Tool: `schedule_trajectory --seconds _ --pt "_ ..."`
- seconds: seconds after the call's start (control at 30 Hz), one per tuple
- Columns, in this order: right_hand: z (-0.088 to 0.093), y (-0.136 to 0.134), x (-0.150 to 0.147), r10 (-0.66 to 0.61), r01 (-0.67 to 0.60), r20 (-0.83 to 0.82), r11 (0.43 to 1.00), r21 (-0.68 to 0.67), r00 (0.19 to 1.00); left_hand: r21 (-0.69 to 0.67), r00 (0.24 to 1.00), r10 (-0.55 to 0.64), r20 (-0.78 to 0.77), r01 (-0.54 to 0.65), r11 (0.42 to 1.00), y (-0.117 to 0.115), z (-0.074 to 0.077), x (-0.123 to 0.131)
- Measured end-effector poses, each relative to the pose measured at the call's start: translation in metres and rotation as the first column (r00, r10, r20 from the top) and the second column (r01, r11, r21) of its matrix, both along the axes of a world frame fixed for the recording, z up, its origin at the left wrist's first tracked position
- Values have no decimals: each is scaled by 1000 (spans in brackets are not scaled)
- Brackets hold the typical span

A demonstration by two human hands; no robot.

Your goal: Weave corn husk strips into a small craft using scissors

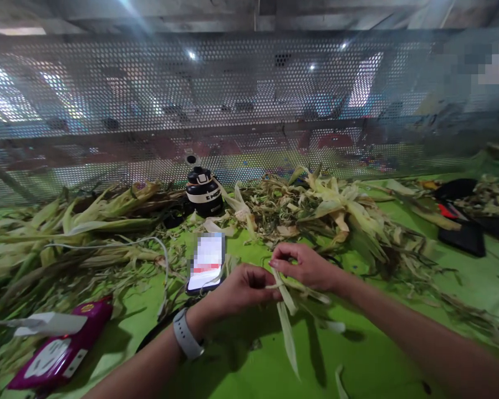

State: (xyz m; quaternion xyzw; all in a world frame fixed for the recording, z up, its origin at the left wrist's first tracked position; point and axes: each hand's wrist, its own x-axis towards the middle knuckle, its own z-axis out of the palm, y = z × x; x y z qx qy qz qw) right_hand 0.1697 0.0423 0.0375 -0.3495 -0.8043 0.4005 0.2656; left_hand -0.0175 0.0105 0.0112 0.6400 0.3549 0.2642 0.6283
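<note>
Pale green corn husk strips [288,327] hang crossed between my two hands, above the green tabletop [249,382]. My left hand [251,288], with a light watch band at the wrist, pinches the strips from the left. Thumb and finger of my right hand [299,266] are closed on the upper end of the same strips. Where the strips cross, my fingers partly hide them. Just beyond my left hand lies a lit phone [208,260]. Loose husk scraps rest on the table below and to the right.
Heaps of corn husk [103,216] cover the left and another husk pile [336,205] lies at the back. A black bottle [205,194] stands behind the phone. A purple device [66,346] with a white plug sits front left. Dark items [461,221] lie right. Perforated metal panel [249,100] closes the back.
</note>
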Motion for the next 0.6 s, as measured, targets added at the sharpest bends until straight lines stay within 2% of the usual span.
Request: schedule_trajectory --seconds 0.13,0.27,0.4,0.5,0.6 --pt "-3 3 -1 -94 99 -83 994 56 992 -99 996 -85 29 87 991 -12 7 6" --pt "-12 15 1 -256 270 -155 960 74 954 -180 996 -75 44 82 980 -16 7 10" --pt "-18 23 1 -374 386 -206 922 19 904 -184 993 -65 101 83 979 -13 4 8" --pt "-20 24 -2 -392 389 -245 919 -65 887 -202 991 -61 116 84 976 -12 5 7" --pt "-21 23 -5 -371 312 -266 919 -241 890 -277 985 -8 174 57 959 -12 4 9"
